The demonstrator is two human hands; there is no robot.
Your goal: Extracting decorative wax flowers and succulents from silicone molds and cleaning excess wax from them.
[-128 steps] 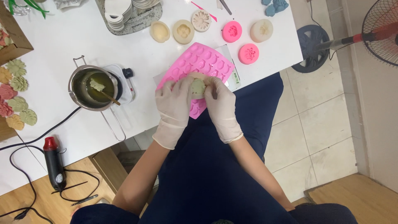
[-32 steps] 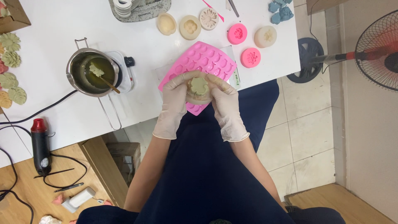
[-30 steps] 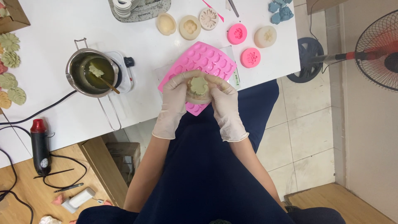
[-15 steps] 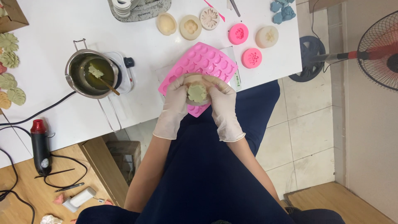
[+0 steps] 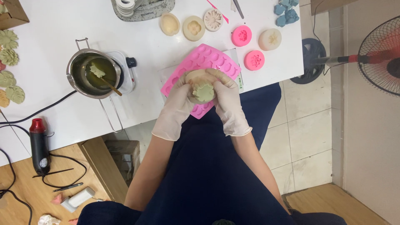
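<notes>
- The table (image 5: 62,50) was white.
- A pink tray (image 5: 208,62) lay at the table's near edge.
- Both gloved hands, left (image 5: 177,108) and right (image 5: 227,104), grasped a beige mould (image 5: 200,77) over the tray.
- A green flower (image 5: 204,92) sat in the mould.

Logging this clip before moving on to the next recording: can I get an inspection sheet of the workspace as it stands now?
Surface: white table, crowded.
Job's things: round beige silicone mould with pale green flower-shaped cast, held over the pink multi-cavity silicone tray.
Clutter: steel pot of green melted wax on a small white hotplate; beige and pink round moulds; blue pieces; green leaf casts.
Grippers: white-gloved left hand and right hand, fingers curled round the mould.
Cables: black cords at the left table edge and on the wooden floor.
Surroundings: red-and-black heat gun, standing fan, tiled floor.
</notes>
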